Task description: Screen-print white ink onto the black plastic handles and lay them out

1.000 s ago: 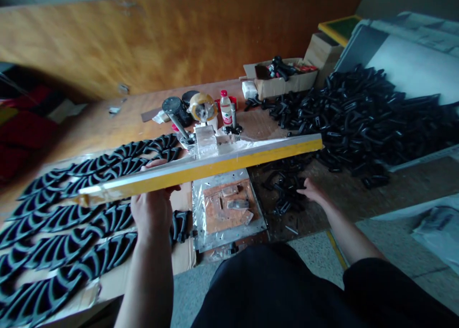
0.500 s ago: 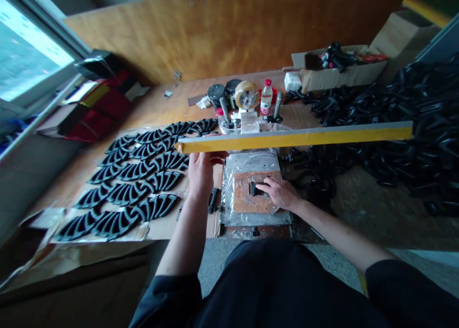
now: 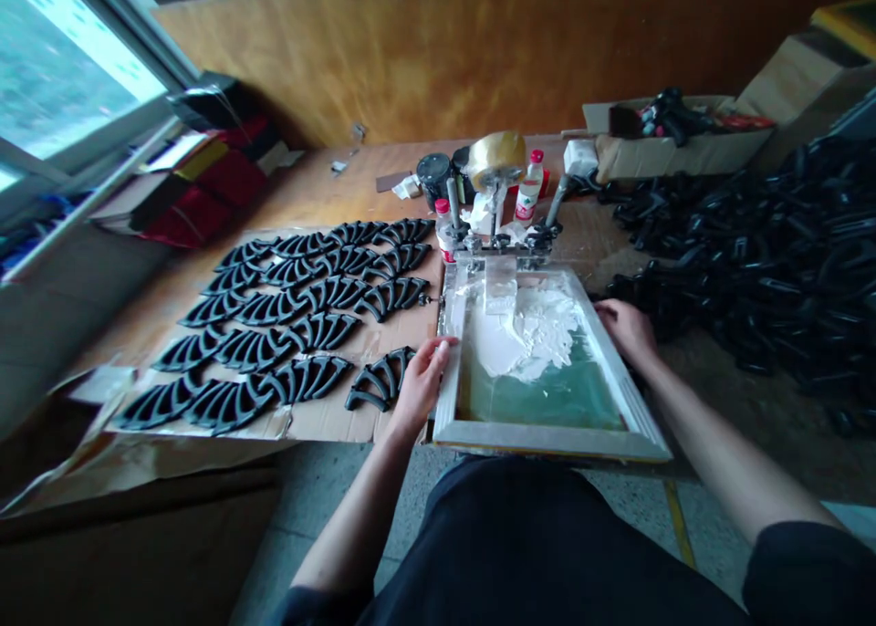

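A framed printing screen (image 3: 640, 442) lies flat in front of me, hinged at its far end to a metal clamp (image 3: 503, 239). White ink (image 3: 530, 332) is spread over the far half of its green mesh. My left hand (image 3: 421, 381) grips the frame's left rail, thumb on top. On the right rail rests my right hand (image 3: 626, 327), fingers curled over the edge. Beside the left hand lies a black curved plastic part (image 3: 380, 384) on cardboard.
Rows of several black curved parts (image 3: 287, 316) cover cardboard on the left. A big heap of black parts (image 3: 773, 252) fills the right. Behind the screen stand a tape roll (image 3: 496, 156), a small bottle (image 3: 526, 197), a black tin (image 3: 434, 174) and a cardboard box (image 3: 677, 147). A window (image 3: 61, 88) is at far left.
The screen frame, held raised by my left hand, has swung down flat. My right hand left the plate beneath and moved to the frame's right rail.
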Motion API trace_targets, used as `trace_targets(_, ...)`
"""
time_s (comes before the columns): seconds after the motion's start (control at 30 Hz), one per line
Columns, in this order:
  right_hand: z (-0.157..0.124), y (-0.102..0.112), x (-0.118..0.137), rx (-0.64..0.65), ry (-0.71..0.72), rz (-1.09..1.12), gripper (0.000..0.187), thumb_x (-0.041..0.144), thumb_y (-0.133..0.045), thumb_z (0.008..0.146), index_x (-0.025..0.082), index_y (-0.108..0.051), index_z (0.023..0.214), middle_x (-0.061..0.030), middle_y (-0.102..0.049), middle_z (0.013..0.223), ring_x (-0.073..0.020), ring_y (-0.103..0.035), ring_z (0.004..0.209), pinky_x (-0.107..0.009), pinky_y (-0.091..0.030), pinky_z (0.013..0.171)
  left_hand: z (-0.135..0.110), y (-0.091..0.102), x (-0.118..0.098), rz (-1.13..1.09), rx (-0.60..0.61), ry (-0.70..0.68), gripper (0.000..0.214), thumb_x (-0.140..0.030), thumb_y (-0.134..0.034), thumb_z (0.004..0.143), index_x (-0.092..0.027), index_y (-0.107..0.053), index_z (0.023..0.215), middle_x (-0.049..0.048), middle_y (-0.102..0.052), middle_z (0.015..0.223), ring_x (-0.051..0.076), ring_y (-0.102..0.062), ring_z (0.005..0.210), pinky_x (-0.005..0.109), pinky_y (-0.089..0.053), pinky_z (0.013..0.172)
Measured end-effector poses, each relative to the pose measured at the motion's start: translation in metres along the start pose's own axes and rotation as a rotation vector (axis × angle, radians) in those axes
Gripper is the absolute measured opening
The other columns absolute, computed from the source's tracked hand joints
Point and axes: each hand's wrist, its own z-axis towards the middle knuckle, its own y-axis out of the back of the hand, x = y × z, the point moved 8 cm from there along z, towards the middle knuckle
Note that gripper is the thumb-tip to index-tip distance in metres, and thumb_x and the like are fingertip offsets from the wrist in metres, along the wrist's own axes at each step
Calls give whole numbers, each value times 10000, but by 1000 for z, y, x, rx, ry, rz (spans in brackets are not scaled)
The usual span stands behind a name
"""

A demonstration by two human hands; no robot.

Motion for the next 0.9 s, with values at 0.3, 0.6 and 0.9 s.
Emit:
trace_targets(0.3, 19, -71, 156, 193, 497, -210, 401, 268, -721, 766, 172, -617, 1141, -118, -633, 1132, -279, -571, 1063, -383, -473, 872, 15, -5, 87, 242, -46, 118, 541, -442, -561, 849, -232, -521, 1346, -39, -531, 669, 97, -454, 549, 197, -342, 529)
trace_targets(0.6, -81, -76, 141, 533, 993, -127, 282, 42, -507, 797, 200, -691, 942, -39, -697, 938, -180, -609, 881, -268, -439, 758, 21, -4, 100, 296, -33, 105, 533, -480, -514, 871, -220, -531, 1335, -21, -545, 695, 123, -497, 606, 219, -377, 577)
trace_targets(0.9, -84, -73, 140, 337, 983, -34, 365, 0, -525, 758, 178, -687, 1033, -60, -703, 1060, -202, -636, 922, -296, -482, 780, 21, -3, 105, 259, -32, 123, 567, -504, -513, 866, -232, -500, 1364, -7, -595, 768, 108, -510, 616, 203, -373, 567)
